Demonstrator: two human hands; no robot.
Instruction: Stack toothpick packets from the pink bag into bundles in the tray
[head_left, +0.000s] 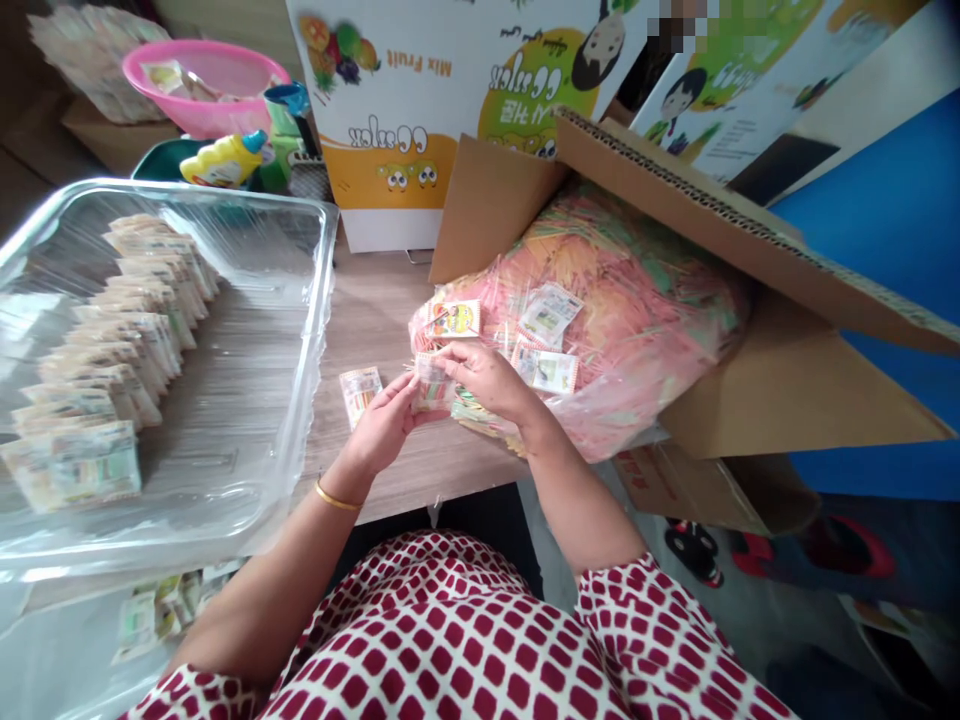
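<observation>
Between my two hands is a small clear plastic packet point(433, 385) with coloured sticks showing inside. My left hand point(386, 420) grips its left edge, fingers closed. My right hand point(487, 375) pinches its upper right side. Just left of my left hand, another small packet point(361, 392) lies on the table. Beyond my right hand, a yellow printed packet point(454, 319) and two clear packets, one farther back point(551, 314) and one nearer point(551, 370), rest on a large plastic bag point(637, 290) full of thin pink, yellow and green sticks.
A clear plastic tray point(319, 290) at left holds rows of filled packets point(142, 320). The big bag spills from an open cardboard box point(787, 380). Behind stand printed cartons point(420, 100), a pink basin point(210, 60) and a yellow bottle point(223, 160). More packets point(161, 610) lie below the tray.
</observation>
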